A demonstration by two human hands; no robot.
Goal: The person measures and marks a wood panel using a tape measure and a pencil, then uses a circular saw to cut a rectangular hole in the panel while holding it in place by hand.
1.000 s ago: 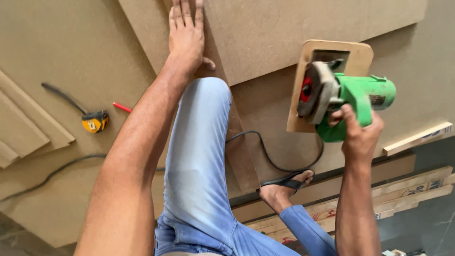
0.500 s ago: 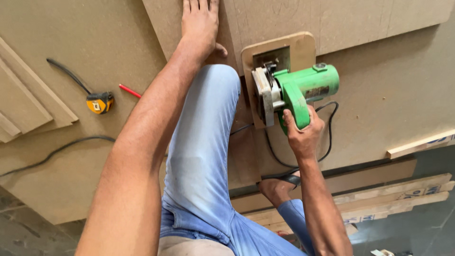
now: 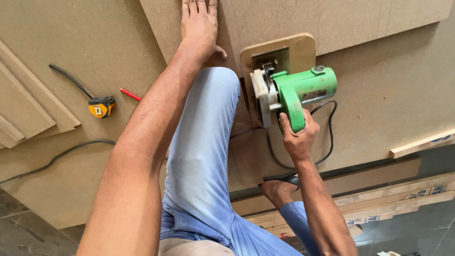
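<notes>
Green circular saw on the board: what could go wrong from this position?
The left hand presses flat on the board just beside the green saw, so a slip or kickback could reach the fingers. The knee rests right next to the saw's wooden base. The black cord loops close behind the right hand and could snag.

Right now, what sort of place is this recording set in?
Probably a carpentry workshop or a fit-out site, with work done on the floor. Large fibreboard sheets lie flat, the right hand grips a green circular saw, and a yellow tape measure lies nearby.
</notes>
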